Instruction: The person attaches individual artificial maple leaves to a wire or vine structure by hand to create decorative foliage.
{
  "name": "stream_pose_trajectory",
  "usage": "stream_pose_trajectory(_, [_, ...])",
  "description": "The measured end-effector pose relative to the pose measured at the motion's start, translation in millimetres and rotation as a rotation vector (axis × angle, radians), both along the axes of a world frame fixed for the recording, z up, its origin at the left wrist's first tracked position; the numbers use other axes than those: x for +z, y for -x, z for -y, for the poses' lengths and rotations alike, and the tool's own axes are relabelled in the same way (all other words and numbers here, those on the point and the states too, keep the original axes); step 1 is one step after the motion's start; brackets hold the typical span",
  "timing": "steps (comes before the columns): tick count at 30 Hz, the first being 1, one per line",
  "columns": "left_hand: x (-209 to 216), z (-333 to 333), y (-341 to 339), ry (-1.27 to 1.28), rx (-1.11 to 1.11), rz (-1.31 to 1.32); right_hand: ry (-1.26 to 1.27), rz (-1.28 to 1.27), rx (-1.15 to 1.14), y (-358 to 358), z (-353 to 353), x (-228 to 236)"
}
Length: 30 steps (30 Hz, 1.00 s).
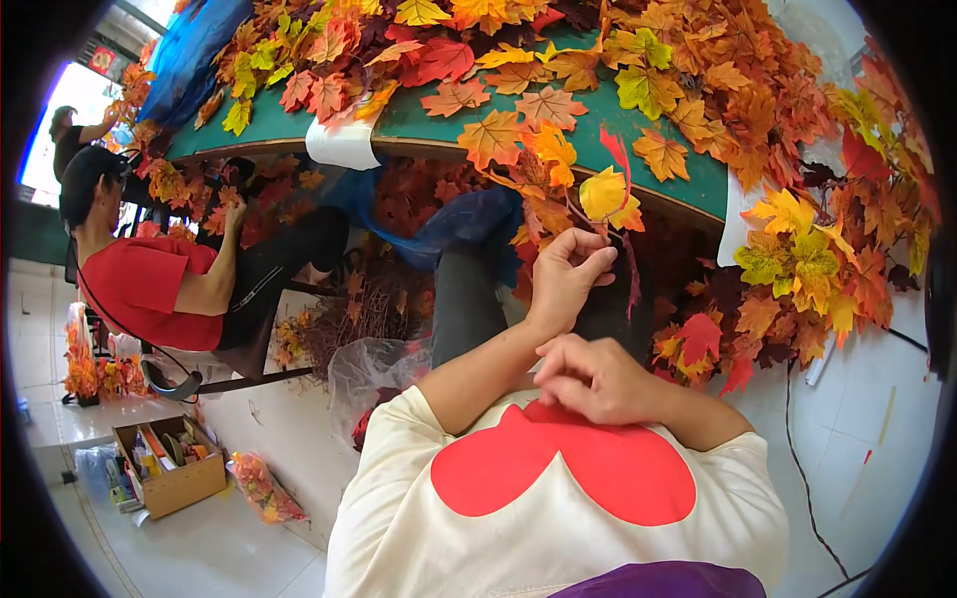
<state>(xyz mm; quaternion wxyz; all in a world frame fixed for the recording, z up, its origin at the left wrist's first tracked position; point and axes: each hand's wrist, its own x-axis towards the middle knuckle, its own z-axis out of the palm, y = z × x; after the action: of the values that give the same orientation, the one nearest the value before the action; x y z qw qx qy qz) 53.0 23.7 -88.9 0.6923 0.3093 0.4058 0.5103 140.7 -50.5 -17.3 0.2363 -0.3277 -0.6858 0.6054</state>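
Note:
My left hand (570,279) is closed in a pinch on the thin stem of an artificial autumn leaf spray, just in front of the table edge. The spray has a yellow leaf (609,198) and orange leaves (543,216), with a dark pink strip by my fingertips. My right hand (595,381) is drawn back near my chest, beside my left wrist, with its fingers curled. Whatever it may hold is hidden or too small to make out.
Artificial maple leaves cover the green table (419,113); leaf garlands (797,254) hang at its right. Left sits a co-worker in a red shirt (150,289), handling leaves. A cardboard box (184,483) and a bag of leaves (264,488) lie on the floor. A cable (797,468) runs at right.

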Motion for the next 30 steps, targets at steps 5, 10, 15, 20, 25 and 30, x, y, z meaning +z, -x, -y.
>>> stream_pose_trajectory(5, [-12, -5, 8, -0.075, 0.033, -0.089, -0.128, 0.051, -0.392, -10, -37, 4])
stream_pose_trajectory(10, [6, 2, 21, -0.005, -0.014, 0.006, -0.113, 0.008, -0.607, -56, -85, -27])
stream_pose_trajectory(15, [19, 6, 29, 0.168, -0.097, 0.192, -0.103, 0.030, -0.515, -54, -79, -18])
stream_pose_trajectory(20, [25, 4, 33, 0.205, -0.103, 0.288, -0.063, 0.137, -0.399, -60, -77, -13])
stream_pose_trajectory(25, [25, 5, 33, 0.266, -0.122, 0.429, -0.105, 0.002, -0.475, -49, -69, -10])
stream_pose_trajectory(30, [34, 6, 32, 0.207, -0.126, 0.382, -0.200, 0.002, -0.523, -45, -60, -8])
